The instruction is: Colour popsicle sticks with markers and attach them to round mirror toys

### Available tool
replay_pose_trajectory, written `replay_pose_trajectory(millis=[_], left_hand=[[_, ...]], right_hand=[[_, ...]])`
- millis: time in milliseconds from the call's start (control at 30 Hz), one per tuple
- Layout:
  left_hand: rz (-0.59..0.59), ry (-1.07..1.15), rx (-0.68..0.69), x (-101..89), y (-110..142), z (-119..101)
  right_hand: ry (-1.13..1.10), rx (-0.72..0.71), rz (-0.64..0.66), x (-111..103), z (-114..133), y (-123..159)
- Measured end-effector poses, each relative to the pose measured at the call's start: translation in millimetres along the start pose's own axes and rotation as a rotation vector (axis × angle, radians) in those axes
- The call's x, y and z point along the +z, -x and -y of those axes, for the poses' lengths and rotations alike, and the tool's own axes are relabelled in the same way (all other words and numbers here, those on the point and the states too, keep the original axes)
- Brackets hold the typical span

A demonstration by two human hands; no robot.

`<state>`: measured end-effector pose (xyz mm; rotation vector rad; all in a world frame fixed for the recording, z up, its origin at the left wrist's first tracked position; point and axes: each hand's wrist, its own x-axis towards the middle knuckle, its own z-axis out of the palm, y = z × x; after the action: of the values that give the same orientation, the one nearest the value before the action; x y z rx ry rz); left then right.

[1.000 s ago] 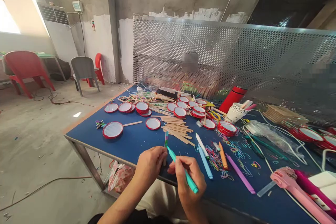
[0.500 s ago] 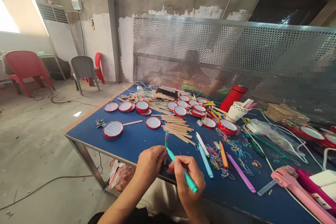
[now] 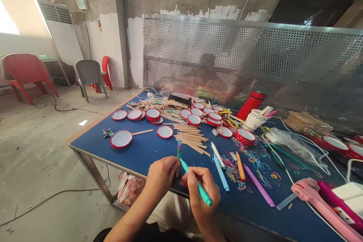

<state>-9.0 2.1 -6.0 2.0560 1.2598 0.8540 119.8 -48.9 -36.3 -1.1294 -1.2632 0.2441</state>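
At the table's near edge, my left hand (image 3: 163, 172) pinches a wooden craft stick (image 3: 179, 149) upright; bands of blue, purple and green colour its upper part. My right hand (image 3: 202, 187) is closed round a turquoise marker (image 3: 199, 186), its tip close against the stick's coloured part. Whether the tip touches cannot be made out. Just beyond lies a fan of plain craft sticks (image 3: 190, 136). To the right of my hands rest a light blue marker (image 3: 221, 173), a white marker (image 3: 218, 155), an orange marker (image 3: 240, 166) and a purple marker (image 3: 258, 184).
Red-rimmed round lids (image 3: 121, 139) lie in groups across the blue table (image 3: 141, 155). Loose rubber bands (image 3: 231, 167), a patterned cup (image 3: 254, 120), a red bottle (image 3: 251, 106) and a pink glue gun (image 3: 317, 200) are at the right. Behind stands a perforated metal panel (image 3: 176, 45).
The view has shifted very slightly. Both hands keep their hold on the stick and the turquoise marker, with hardly any visible movement.
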Motion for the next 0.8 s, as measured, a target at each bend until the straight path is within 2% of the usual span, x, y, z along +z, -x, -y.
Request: replay_pose_trajectory(millis=[100,267,367,467,800], left_hand=[[-0.001,0.003,0.012,-0.2,0.3,1.2],[-0.022,-0.017,0.021,-0.3,-0.2,2.1],[-0.009,-0.004,0.019,-0.2,-1.1,2.9],[0.024,0.015,0.027,-1.3,-2.2,3.9],[0.182,0.047,0.038,-13.3,-14.6,-2.1]], right_hand=[[0.005,0.028,-0.050,0.1,1.0,-0.3],[0.023,-0.071,0.017,-0.7,-0.6,-0.5],[0.014,-0.051,-0.068,0.0,-1.6,-0.2],[0.000,-0.065,-0.123,0.6,-0.2,-0.3],[0.073,-0.167,-0.129,-0.1,-1.9,5.3]])
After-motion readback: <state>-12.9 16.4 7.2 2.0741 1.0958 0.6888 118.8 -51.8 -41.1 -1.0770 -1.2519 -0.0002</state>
